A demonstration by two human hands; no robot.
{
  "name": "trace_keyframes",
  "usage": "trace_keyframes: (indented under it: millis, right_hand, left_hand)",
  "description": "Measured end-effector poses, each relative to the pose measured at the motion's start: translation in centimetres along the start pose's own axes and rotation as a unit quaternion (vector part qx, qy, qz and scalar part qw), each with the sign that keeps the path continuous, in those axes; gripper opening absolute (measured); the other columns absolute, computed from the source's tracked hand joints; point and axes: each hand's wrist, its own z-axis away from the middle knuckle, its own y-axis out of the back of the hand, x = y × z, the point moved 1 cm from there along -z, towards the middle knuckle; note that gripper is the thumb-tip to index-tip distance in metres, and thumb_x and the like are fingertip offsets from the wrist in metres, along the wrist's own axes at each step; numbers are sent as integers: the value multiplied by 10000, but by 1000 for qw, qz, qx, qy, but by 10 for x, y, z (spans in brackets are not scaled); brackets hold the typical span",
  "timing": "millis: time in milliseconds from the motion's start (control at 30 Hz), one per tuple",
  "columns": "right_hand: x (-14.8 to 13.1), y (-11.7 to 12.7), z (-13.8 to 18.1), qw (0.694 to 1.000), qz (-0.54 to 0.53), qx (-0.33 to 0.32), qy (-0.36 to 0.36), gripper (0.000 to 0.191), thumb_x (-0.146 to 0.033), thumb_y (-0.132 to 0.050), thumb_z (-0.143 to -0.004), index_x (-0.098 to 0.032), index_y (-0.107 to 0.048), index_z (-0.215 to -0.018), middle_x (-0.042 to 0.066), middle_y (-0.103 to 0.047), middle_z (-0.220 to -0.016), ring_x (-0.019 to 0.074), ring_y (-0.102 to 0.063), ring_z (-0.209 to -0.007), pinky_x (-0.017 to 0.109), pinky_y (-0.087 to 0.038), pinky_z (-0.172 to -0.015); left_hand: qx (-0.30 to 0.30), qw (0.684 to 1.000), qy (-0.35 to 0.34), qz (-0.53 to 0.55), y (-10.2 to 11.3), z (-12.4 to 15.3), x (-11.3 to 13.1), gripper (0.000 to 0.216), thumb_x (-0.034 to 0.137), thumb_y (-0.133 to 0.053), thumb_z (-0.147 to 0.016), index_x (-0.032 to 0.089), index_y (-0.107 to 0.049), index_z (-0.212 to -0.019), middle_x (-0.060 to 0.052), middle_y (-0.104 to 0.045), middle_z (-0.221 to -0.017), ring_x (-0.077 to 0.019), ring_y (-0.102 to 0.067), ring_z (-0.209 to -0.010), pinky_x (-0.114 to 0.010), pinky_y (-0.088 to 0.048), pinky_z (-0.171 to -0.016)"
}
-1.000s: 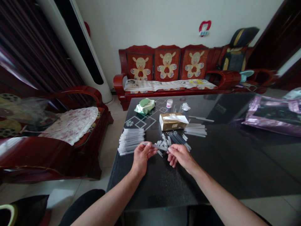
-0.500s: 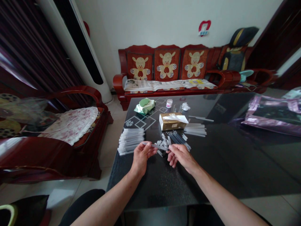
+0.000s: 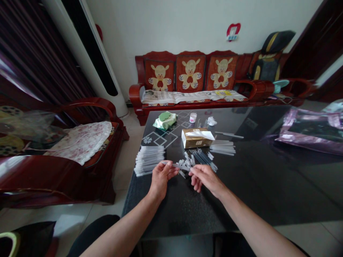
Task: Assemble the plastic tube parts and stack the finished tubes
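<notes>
My left hand (image 3: 161,178) pinches one end of a thin clear pen tube (image 3: 177,165) held level above the black table (image 3: 241,185). My right hand (image 3: 205,177) is closed in a pinch at the tube's other end, over a small heap of clear caps (image 3: 187,163) and dark refills (image 3: 201,156). A neat stack of white pens (image 3: 149,160) lies just left of my left hand. A second, smaller row of clear tubes (image 3: 223,147) lies beyond my right hand.
A brown tissue box (image 3: 196,138), a green wipes pack (image 3: 165,120) and a small white jar (image 3: 193,117) stand further back. A purple-wrapped tray (image 3: 311,130) lies at the far right. Red wooden chairs (image 3: 80,142) flank the table's left; a sofa (image 3: 193,82) is behind.
My right hand has shifted slightly left toward the tube's end. My left hand and the tube stay almost where they were.
</notes>
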Motion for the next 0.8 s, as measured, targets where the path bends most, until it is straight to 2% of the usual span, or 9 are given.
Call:
trace_keyframes:
  millis: [233, 400, 500, 567, 667, 800]
  right_hand:
    - [-2, 0, 5, 996, -50, -67, -23, 424, -541, -483, -849, -131, -553, -770, 23, -628, -528, 123, -563, -365, 193, -422, -320]
    - [-7, 0, 7, 995, -44, -73, -44, 446, -564, -494, -831, -127, -571, -784, 22, -626, -521, 120, -562, -364, 197, -432, -332]
    - [-3, 2, 6, 997, -16, -74, -25, 389, -513, -578, -792, -124, -588, -788, 16, -637, -551, 106, -570, -387, 176, -429, -346]
    - [2, 0, 5, 994, -4, -105, -29, 346, -468, -619, -765, -123, -590, -757, 8, -629, -539, 97, -553, -371, 163, -406, -328]
    - [9, -8, 6, 989, -11, -136, -55, 319, -445, -619, -759, -129, -575, -732, 3, -626, -534, 97, -545, -360, 163, -399, -312]
    - [11, -15, 6, 990, 10, -132, -53, 335, -465, -584, -777, -136, -553, -722, 13, -642, -568, 98, -560, -375, 169, -416, -325]
  left_hand:
    - [-11, 1000, 2, -7, -1, 2, 2, 309, 366, -730, -725, 126, -605, -873, -61, -681, -776, -168, -678, -708, -266, -542, -670]
    - [-26, 999, 4, -22, -2, 3, 5, 303, 375, -707, -748, 133, -603, -896, -56, -675, -780, -160, -671, -701, -268, -539, -671]
    - [-43, 997, 29, -50, -3, 4, 6, 310, 391, -701, -749, 130, -612, -891, -47, -661, -733, -139, -647, -643, -245, -523, -614]
    - [-56, 995, 45, -69, -4, 4, 5, 309, 393, -697, -751, 122, -623, -881, -38, -646, -702, -113, -614, -594, -220, -501, -574]
    - [-80, 991, 63, -91, -5, 5, 2, 307, 370, -723, -725, 113, -645, -875, -30, -632, -686, -88, -578, -564, -200, -478, -560]
    - [-122, 980, 103, -122, -6, 6, -1, 357, 370, -741, -695, 111, -657, -928, -45, -647, -721, -103, -588, -576, -214, -477, -564]
